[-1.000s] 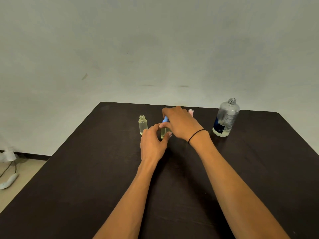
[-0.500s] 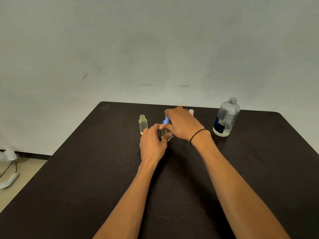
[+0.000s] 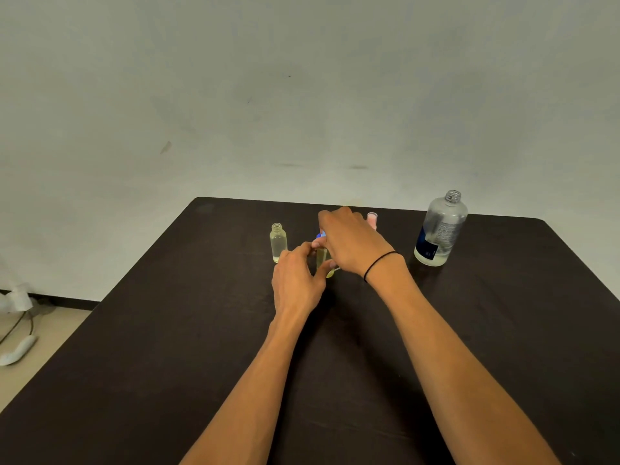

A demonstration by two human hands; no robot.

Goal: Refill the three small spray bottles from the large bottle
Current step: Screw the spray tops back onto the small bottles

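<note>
Three small bottles stand in a row on the dark table. The left small bottle is uncapped and clear. My left hand grips the body of the middle small bottle, which holds yellowish liquid. My right hand curls over its blue spray cap from above. Behind my right hand only the pink top of the third small bottle shows. The large clear bottle stands uncapped at the right with a little liquid at its bottom.
A pale wall rises behind the table's far edge. On the floor at the left lie white objects and a cable.
Both hands stay on the middle bottle; my right hand has shifted slightly on the blue cap. Nothing else has moved.
</note>
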